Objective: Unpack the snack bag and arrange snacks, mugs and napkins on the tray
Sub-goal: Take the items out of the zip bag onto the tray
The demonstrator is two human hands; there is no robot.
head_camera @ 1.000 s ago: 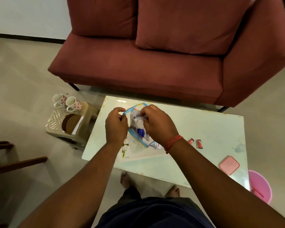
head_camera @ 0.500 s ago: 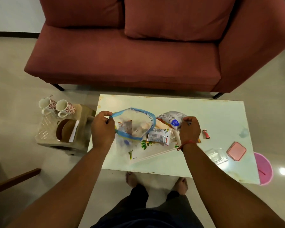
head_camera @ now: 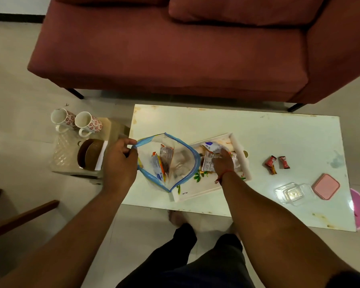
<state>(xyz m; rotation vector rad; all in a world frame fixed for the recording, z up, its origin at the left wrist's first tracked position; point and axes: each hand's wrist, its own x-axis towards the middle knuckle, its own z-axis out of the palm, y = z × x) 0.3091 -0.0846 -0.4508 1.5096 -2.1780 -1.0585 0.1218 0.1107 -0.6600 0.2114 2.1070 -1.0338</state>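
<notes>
L hand (head_camera: 121, 163) pinches the snack bag (head_camera: 170, 161) rim, mouth wide open. R hand (head_camera: 222, 161) lies flat on packets (head_camera: 210, 159) in the tray (head_camera: 240, 154), w/ grip hidden.

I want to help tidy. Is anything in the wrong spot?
Yes. Three small candies lie loose on the table, off the tray. The two mugs sit on a side stool, not on the tray yet.

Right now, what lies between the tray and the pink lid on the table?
In the head view, three small red candies lie between the tray and the pink lid.
</notes>
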